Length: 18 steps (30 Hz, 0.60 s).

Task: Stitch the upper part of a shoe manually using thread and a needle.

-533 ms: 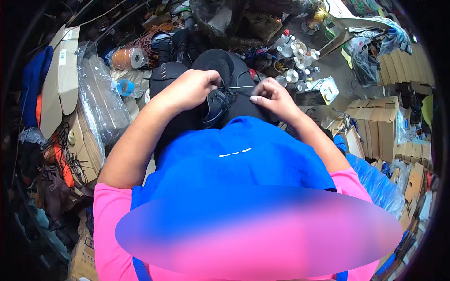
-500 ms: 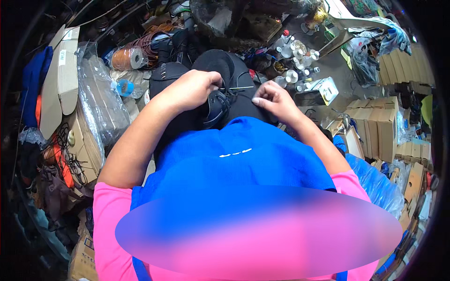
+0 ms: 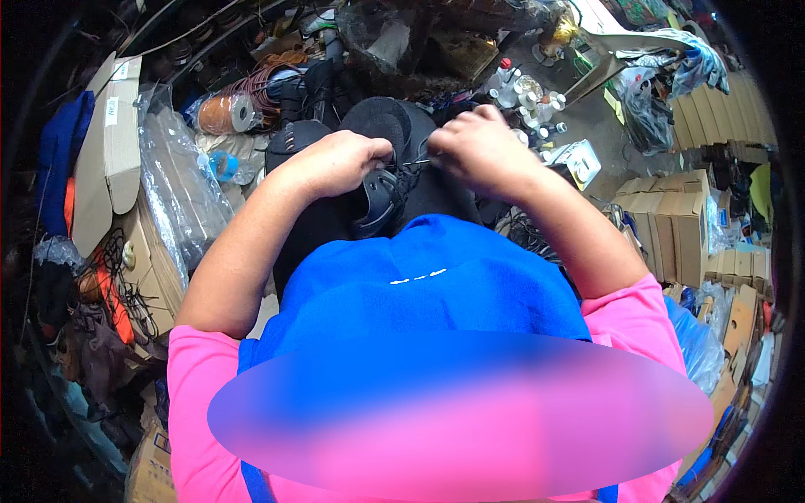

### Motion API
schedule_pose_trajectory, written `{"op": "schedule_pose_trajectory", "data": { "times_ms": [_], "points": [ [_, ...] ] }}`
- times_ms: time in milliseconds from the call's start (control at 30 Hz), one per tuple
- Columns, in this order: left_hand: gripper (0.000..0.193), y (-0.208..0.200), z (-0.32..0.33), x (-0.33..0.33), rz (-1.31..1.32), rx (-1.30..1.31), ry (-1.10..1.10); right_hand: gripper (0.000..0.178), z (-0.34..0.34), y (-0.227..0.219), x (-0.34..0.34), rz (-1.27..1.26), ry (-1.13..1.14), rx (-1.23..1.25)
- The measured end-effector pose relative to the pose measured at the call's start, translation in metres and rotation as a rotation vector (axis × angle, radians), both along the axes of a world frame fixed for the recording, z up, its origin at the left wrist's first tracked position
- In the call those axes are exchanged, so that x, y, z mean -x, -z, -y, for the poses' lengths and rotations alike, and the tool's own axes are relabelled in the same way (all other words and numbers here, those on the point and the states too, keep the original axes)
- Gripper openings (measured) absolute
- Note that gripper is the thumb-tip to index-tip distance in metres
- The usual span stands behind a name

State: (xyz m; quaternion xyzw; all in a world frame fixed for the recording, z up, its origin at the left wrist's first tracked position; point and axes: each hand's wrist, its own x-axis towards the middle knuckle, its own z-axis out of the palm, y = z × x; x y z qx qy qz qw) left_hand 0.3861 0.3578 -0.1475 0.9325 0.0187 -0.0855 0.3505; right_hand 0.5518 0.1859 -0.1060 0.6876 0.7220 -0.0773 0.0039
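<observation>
A black shoe with laces lies on my lap, its opening turned toward me. My left hand is closed on the shoe's upper edge, thumb and fingers pinched together. Just right of that edge a thin metal needle sticks out sideways. My right hand is closed at the needle's right end, its knuckles up and its fingertips partly hidden. Whether thread runs from the needle is too fine to make out.
To my left stand cardboard sheets, plastic-wrapped stock and an orange thread spool. Several small bottles and a white tin stand ahead right. Stacked cardboard boxes are at my right.
My right hand has moved left and slightly up, from beside the needle to its right end, and has turned knuckles up. My left hand stays on the shoe.
</observation>
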Motion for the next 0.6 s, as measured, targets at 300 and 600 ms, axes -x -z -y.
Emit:
{"op": "schedule_pose_trajectory", "data": {
  "times_ms": [300,600],
  "points": [
    [0.010,-0.003,-0.005,0.014,0.129,-0.042,0.021,0.021,-0.012,0.024,0.006,-0.029,-0.140,-0.004],
    [0.003,-0.019,-0.055,0.087,0.023,-0.422,-0.215,0.020,0.056,0.040,-0.065,-0.009,0.201,0.078]
  ]
}}
